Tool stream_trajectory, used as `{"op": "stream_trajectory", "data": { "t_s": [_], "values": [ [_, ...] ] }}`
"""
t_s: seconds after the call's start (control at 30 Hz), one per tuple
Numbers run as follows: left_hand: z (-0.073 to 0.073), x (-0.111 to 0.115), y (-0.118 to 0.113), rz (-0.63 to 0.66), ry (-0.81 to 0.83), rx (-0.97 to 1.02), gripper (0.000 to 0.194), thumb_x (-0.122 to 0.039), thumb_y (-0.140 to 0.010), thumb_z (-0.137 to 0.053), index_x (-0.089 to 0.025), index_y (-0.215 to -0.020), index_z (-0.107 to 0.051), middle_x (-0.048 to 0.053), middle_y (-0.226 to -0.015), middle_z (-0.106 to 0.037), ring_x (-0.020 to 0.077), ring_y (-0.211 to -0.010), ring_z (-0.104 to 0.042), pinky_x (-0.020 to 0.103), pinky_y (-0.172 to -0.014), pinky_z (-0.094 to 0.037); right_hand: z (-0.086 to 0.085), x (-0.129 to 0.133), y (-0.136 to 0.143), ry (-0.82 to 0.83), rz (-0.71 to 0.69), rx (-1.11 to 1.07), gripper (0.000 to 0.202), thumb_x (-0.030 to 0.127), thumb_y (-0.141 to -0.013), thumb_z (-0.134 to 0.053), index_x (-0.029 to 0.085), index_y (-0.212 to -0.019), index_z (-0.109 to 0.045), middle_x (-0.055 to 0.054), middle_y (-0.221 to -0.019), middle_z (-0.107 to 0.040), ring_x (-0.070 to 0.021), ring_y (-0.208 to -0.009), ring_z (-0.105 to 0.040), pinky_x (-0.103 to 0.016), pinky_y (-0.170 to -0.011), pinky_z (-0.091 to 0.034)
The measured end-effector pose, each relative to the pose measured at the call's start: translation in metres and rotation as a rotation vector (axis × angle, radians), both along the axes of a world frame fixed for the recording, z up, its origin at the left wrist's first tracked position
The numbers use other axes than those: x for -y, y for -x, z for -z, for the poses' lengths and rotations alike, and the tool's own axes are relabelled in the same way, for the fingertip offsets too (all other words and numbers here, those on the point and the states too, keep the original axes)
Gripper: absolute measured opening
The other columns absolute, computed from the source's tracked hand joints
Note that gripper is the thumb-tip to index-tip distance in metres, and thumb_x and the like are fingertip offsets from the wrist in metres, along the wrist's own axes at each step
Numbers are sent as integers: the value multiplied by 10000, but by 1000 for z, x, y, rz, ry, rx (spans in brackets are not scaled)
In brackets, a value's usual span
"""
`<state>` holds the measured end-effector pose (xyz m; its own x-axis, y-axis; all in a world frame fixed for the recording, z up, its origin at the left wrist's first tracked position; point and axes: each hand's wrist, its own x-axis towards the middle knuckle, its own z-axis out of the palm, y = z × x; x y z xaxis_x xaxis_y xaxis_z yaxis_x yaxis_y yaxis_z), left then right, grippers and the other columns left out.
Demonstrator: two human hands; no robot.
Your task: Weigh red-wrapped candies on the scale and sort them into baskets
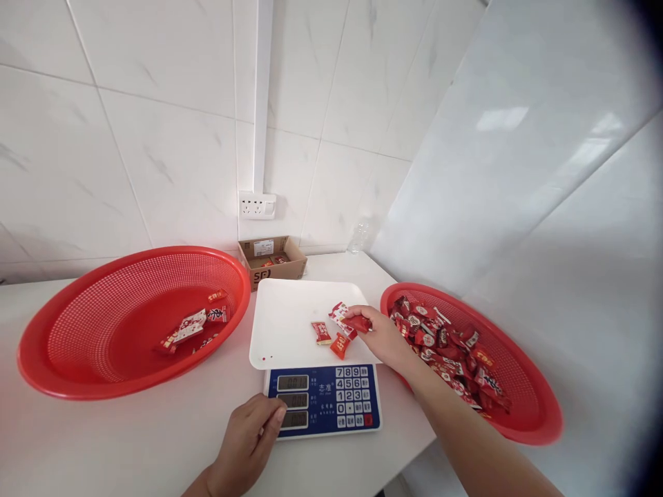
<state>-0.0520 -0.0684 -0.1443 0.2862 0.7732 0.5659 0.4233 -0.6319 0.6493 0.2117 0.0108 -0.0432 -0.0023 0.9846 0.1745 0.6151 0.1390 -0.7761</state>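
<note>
My right hand point(384, 337) is closed on a red wrapped candy point(358, 322), just above the white pan point(290, 310) of a digital scale. Under and beside its fingertips are a white-and-red packet point(340, 313), an orange-red candy point(340, 346) and a small red candy point(321, 333) on the pan. My left hand point(253, 436) is curled shut at the left edge of the scale's blue keypad panel point(325, 400), its thumb by the displays; nothing shows in it, though its palm is turned away.
At left stands a large red plastic basket point(103, 290) with several packets inside. Another red basket point(533, 414), heaped with wrapped candies, sits at right against the wall. Behind the scale are a cardboard box point(277, 274) with a few packets and a clear plastic item point(359, 236).
</note>
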Motion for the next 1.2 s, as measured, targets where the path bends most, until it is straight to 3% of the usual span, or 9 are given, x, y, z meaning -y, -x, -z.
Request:
{"op": "stream_trajectory", "data": {
  "t_s": [0.2, 0.4, 0.7, 0.93, 1.07, 1.2],
  "values": [
    [-1, -1, -1, 14, 3, 8, 169, -214, -918, -445, -212, -822, -584, -18, -658, -617, 97, -573, -582, 178, -543, -444, 0, 0, 3, -11, -74, -68, 206, 166, -706, -531, 248, -868, -628, -2, -1041, -662, -194, -1064, -573, -343, -941, -417],
    [0, -1, 0, 11, -12, 2, 173, -217, -918, -447, -212, -814, -586, -23, -625, -593, 96, -540, -554, 178, -522, -428, 1, -4, 7, 41, 3, -109, 221, 152, -700, -517, 234, -882, -610, -21, -1059, -663, -187, -1028, -593, -345, -922, -433],
    [0, 0, 1, 7, 2, -14, 169, -228, -914, -458, -210, -809, -589, -25, -616, -579, 98, -533, -545, 182, -513, -424, 0, -6, 14, 54, -38, -96, 207, 242, -776, -530, 236, -973, -594, -24, -1053, -668, -177, -998, -607, -346, -908, -451],
    [1, 0, 0, 0, 3, -19, 181, -237, -923, -443, -210, -814, -585, -15, -633, -595, 101, -553, -565, 184, -521, -435, 6, -7, 11, -14, -40, 133, 327, 19, -672, -520, 239, -847, -686, -50, -1194, -576, -235, -1101, -529, -430, -990, -366],
    [-1, 0, -1, -2, 4, -29, 205, -256, -925, -435, -207, -800, -591, -13, -613, -584, 106, -539, -556, 191, -514, -431, 5, -7, 22, -108, -162, 494, 397, -22, -682, -492, 248, -863, -721, -56, -1155, -585, -234, -1057, -527, -405, -920, -415],
    [-3, 1, -1, -4, 2, -41, 219, -260, -926, -430, -204, -786, -591, -11, -601, -575, 109, -534, -549, 195, -511, -428, 1, -12, 40, -124, -261, 492, 462, -27, -674, -493, 267, -945, -723, -49, -1093, -635, -249, -1032, -532, -439, -911, -419]
  ]
}}
